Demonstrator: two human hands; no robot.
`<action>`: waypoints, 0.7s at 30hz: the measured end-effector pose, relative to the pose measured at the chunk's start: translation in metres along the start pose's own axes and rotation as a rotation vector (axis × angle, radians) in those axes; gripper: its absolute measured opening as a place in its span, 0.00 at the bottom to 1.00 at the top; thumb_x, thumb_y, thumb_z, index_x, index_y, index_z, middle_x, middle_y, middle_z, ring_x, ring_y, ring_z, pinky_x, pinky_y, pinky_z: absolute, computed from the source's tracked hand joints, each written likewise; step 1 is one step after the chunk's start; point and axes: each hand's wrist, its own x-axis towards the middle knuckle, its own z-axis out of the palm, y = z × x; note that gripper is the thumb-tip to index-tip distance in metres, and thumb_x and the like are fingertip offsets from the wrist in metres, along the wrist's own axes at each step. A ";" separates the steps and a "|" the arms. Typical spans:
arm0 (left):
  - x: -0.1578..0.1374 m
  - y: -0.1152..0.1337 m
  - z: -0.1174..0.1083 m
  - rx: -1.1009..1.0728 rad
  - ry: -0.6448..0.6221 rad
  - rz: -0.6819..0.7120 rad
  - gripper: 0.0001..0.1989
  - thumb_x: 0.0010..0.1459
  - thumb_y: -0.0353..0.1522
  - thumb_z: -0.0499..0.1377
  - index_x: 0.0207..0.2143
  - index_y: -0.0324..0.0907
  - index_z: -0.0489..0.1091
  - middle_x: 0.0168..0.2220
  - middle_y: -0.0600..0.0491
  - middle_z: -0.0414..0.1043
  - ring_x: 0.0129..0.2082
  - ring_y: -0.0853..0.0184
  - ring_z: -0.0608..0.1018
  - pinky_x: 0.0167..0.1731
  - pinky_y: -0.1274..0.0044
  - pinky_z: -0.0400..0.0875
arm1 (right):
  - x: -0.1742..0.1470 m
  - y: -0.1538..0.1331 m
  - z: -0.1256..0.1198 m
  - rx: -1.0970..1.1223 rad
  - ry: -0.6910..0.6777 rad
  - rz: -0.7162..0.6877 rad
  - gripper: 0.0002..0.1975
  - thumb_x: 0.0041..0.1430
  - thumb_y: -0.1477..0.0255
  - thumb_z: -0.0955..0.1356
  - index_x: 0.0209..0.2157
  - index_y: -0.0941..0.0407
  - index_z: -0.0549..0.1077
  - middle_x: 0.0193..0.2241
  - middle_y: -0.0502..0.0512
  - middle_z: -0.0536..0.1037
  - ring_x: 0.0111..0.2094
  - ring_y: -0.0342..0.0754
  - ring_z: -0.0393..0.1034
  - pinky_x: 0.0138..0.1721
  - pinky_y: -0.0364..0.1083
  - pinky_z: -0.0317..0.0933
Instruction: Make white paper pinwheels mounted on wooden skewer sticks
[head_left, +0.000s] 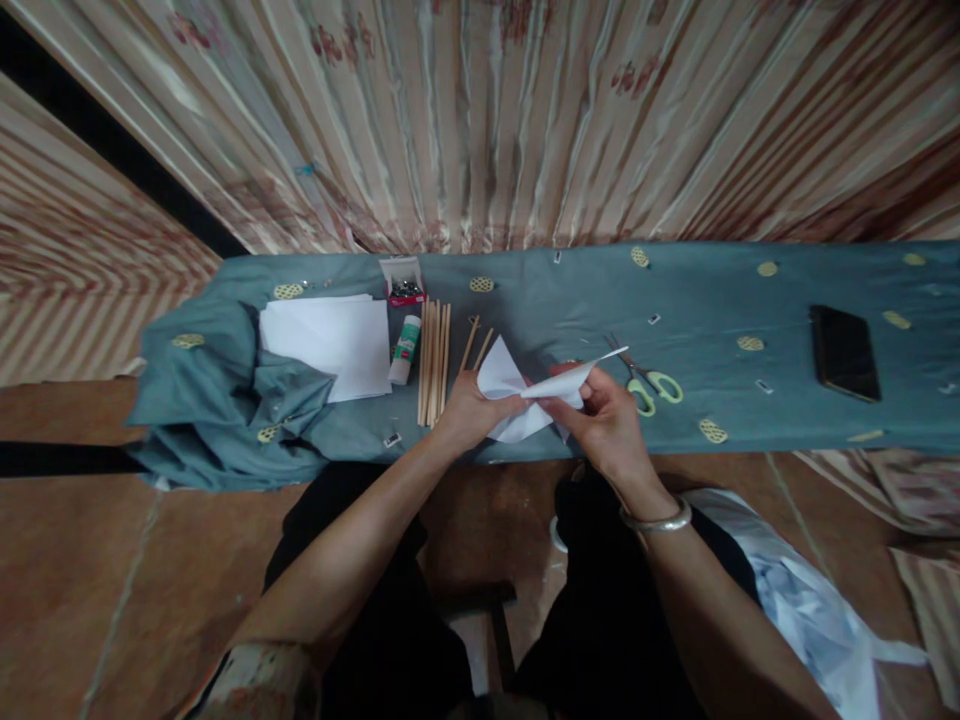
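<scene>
Between my two hands is a white paper pinwheel (504,372), its pointed flaps bent up and folded toward the middle. My left hand (474,410) grips its left side, with the thumb pressed near the centre. On the other side, my right hand (606,418) pinches a raised flap between thumb and fingers. The fingertips of both hands are partly hidden by the paper. Beside the left hand lie wooden sticks (433,362), several in a row and a couple set apart. Green-handled scissors (651,384) lie just right of my right hand.
A stack of white paper (330,345) lies at the left, next to a glue stick (405,350) and an open small box of metal pins (404,284). A dark phone (845,352) rests far right on the teal cloth (720,300). Curtains (480,120) hang behind.
</scene>
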 end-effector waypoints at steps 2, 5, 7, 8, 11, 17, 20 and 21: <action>-0.006 0.004 -0.001 0.005 -0.036 0.035 0.14 0.40 0.37 0.70 0.29 0.38 0.77 0.27 0.51 0.79 0.28 0.65 0.79 0.30 0.77 0.73 | -0.009 -0.007 0.000 -0.129 0.036 -0.056 0.16 0.50 0.66 0.74 0.41 0.53 0.73 0.31 0.49 0.81 0.30 0.47 0.74 0.33 0.45 0.69; -0.017 0.009 -0.004 0.017 -0.101 0.173 0.19 0.44 0.45 0.69 0.30 0.37 0.77 0.30 0.48 0.79 0.30 0.64 0.79 0.33 0.75 0.74 | -0.025 -0.022 -0.001 -0.351 0.112 -0.233 0.14 0.54 0.69 0.72 0.43 0.52 0.73 0.36 0.51 0.82 0.34 0.48 0.77 0.35 0.46 0.71; -0.023 0.013 -0.007 0.076 -0.100 0.326 0.18 0.50 0.46 0.67 0.30 0.38 0.78 0.32 0.47 0.79 0.35 0.63 0.79 0.38 0.73 0.75 | -0.035 -0.031 -0.003 -0.507 0.137 -0.399 0.12 0.56 0.72 0.71 0.43 0.52 0.73 0.36 0.52 0.82 0.33 0.48 0.77 0.34 0.46 0.71; -0.025 0.015 -0.009 0.122 -0.095 0.409 0.17 0.52 0.45 0.66 0.31 0.39 0.78 0.33 0.47 0.79 0.37 0.63 0.79 0.40 0.72 0.74 | -0.038 -0.035 -0.004 -0.575 0.146 -0.483 0.12 0.57 0.72 0.70 0.43 0.52 0.73 0.36 0.52 0.82 0.33 0.49 0.77 0.35 0.46 0.71; -0.032 0.020 -0.017 0.287 -0.060 0.586 0.14 0.56 0.41 0.64 0.40 0.42 0.78 0.39 0.47 0.78 0.43 0.63 0.78 0.45 0.70 0.73 | -0.042 -0.044 -0.008 -0.711 0.127 -0.688 0.13 0.59 0.74 0.69 0.47 0.51 0.70 0.36 0.54 0.82 0.36 0.52 0.78 0.38 0.49 0.71; -0.050 0.032 -0.034 0.533 0.117 0.702 0.45 0.54 0.42 0.66 0.68 0.44 0.48 0.60 0.40 0.66 0.60 0.54 0.69 0.59 0.62 0.65 | -0.039 -0.044 -0.015 -0.762 0.095 -0.806 0.18 0.59 0.78 0.69 0.50 0.53 0.68 0.37 0.57 0.80 0.38 0.53 0.76 0.40 0.52 0.69; -0.058 0.038 -0.037 0.717 0.111 0.806 0.39 0.55 0.40 0.66 0.66 0.46 0.54 0.60 0.42 0.67 0.60 0.54 0.69 0.60 0.61 0.63 | -0.039 -0.041 -0.018 -0.780 0.084 -0.785 0.20 0.59 0.77 0.69 0.52 0.52 0.67 0.38 0.57 0.80 0.39 0.55 0.76 0.41 0.54 0.68; -0.061 0.040 -0.036 0.786 0.101 0.847 0.34 0.56 0.38 0.65 0.63 0.47 0.59 0.58 0.44 0.69 0.59 0.55 0.69 0.60 0.60 0.63 | -0.040 -0.041 -0.018 -0.793 0.082 -0.782 0.20 0.59 0.77 0.69 0.53 0.52 0.67 0.38 0.56 0.80 0.40 0.54 0.76 0.42 0.54 0.67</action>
